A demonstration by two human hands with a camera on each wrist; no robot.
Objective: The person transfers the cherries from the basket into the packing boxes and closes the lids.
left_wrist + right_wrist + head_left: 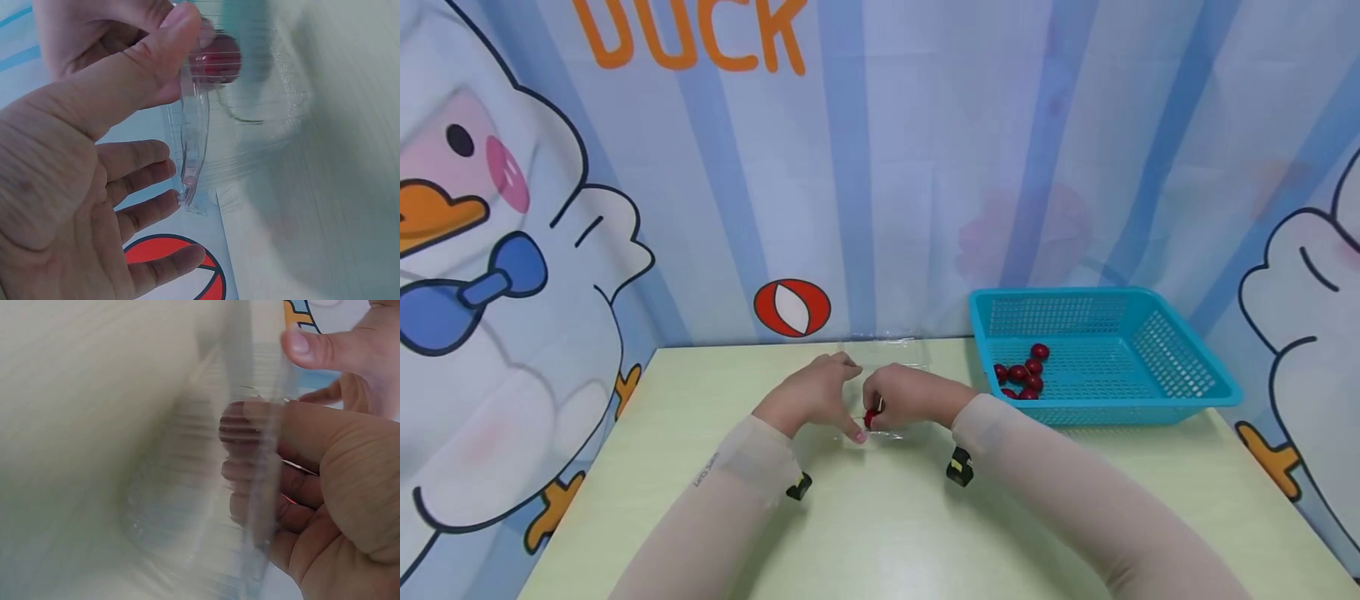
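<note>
A clear, ribbed plastic box (281, 119) with its lid (895, 352) raised at the back stands on the table in front of me. My right hand (910, 393) reaches into it and pinches a dark red cherry (224, 59). Through the box wall the cherry's thin green stem (240, 119) shows. On the other side my left hand (820, 396) is spread, its thumb at the box's near rim and its fingers toward the far side. In the right wrist view the right fingertips (240, 469) appear blurred behind the plastic.
A blue perforated basket (1120, 405) stands to the right, with several red cherries (1017, 373) grouped at its left end. The pale table (880, 517) ends at a striped backdrop (895, 208) with printed ducks.
</note>
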